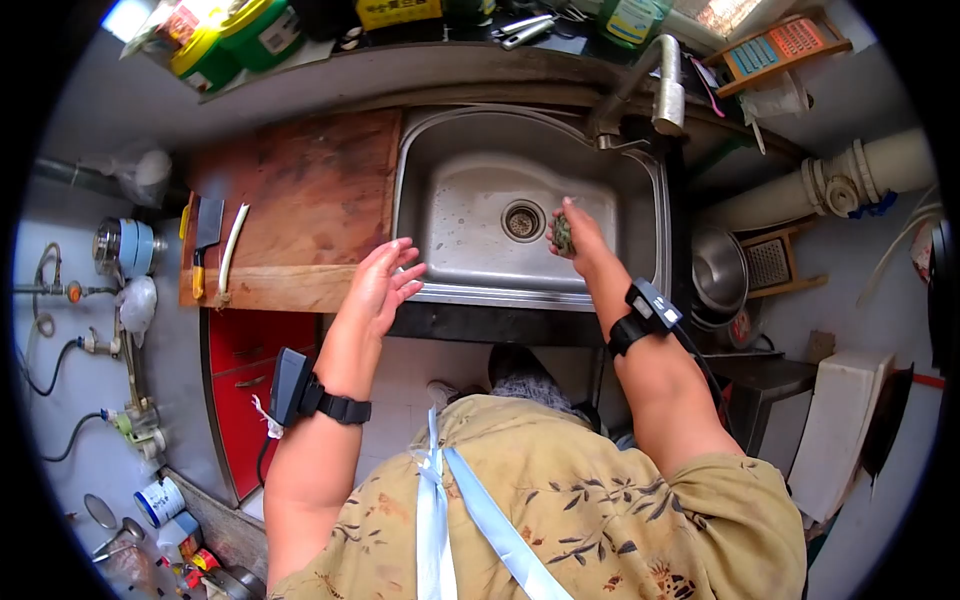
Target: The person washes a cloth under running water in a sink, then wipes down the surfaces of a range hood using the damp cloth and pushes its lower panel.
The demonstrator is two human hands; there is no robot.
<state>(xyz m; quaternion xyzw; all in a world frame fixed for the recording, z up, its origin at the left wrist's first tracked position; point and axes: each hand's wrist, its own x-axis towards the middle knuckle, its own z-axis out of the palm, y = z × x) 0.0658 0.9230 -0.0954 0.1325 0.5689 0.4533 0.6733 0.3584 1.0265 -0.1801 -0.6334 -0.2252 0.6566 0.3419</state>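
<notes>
My right hand is closed around a small greenish-grey clump, perhaps a scouring pad; its exact kind does not show. It is above the right side of the steel sink, just right of the drain. With fingers spread and nothing held, my left hand hovers by the sink's front left corner, next to the wooden board. On that board's left part lie a cleaver with a yellow handle and a long pale stalk, which looks like a scallion.
A faucet arches over the sink's back right corner. Green tubs and a bottle line the back ledge. Metal bowls and a grater stand to the right. Pipes and hoses run along the left wall.
</notes>
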